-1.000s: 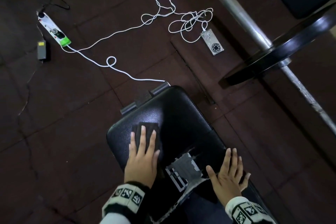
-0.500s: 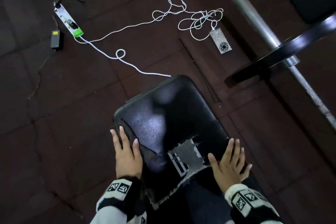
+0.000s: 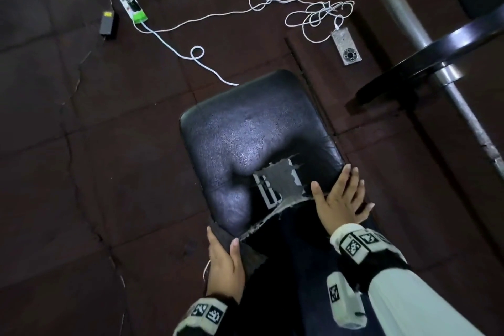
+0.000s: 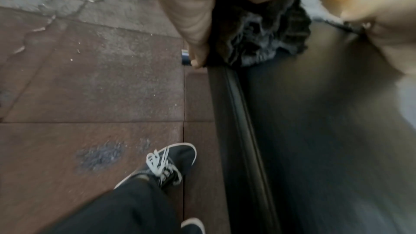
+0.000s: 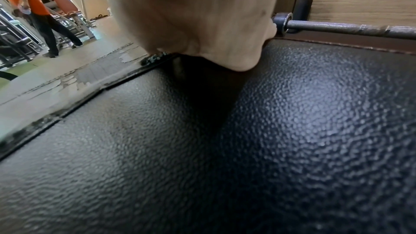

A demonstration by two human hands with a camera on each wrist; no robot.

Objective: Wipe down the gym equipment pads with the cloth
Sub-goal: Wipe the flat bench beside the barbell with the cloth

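Cloth: dark grey, fuzzy, bunched into folds, sitting on the left edge of the black bench pad near its rear end. In the left wrist view the cloth is crumpled under the palm, lighter grey fibres showing in the creases.

Left hand: on top of the cloth, fingers extended over the pad edge, thumb lying along the cloth. Fingers fairly straight, pressing rather than clenched.

Right hand: flat on the pad's right edge, fingers spread and straight, nothing in it. Right wrist view shows the palm resting on pebbled black vinyl.

Pad: glossy, textured, rounded corners. Upholstery torn mid-pad, grey backing exposed with a ragged edge running down toward the cloth.

Around: dark red rubber floor tiles. White cable loops from a power strip to a small silver device. Black adapter beside the strip. Barbell with black plate to the right. Black sneaker, white laces, on the floor left of the bench.
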